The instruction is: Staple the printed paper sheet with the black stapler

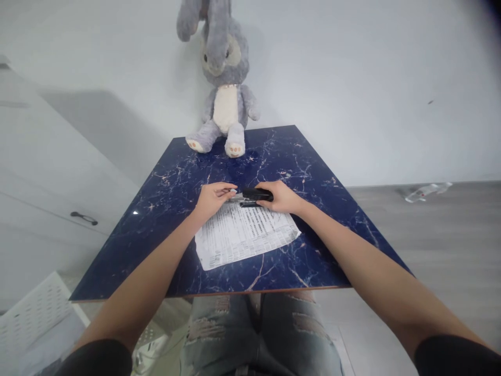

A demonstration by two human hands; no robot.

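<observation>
My right hand (282, 196) grips a black stapler (256, 195) from its right end, thumb and fingers around it. The stapler's upper and lower parts stand slightly apart, with its left end pointing at my other hand. Just left of it, my left hand (211, 200) is closed in a pinch on a small pale piece (234, 191), too small to name. Below both hands lies a creased sheet of printed paper (246, 237), its top edge partly hidden by the hands and stapler.
The dark blue marbled table (156, 230) has a grey plush rabbit (227, 107) sitting at its far edge against the wall. A white perforated basket (35, 313) stands on the floor at lower left. Some clear plastic (428, 192) lies on the floor at right.
</observation>
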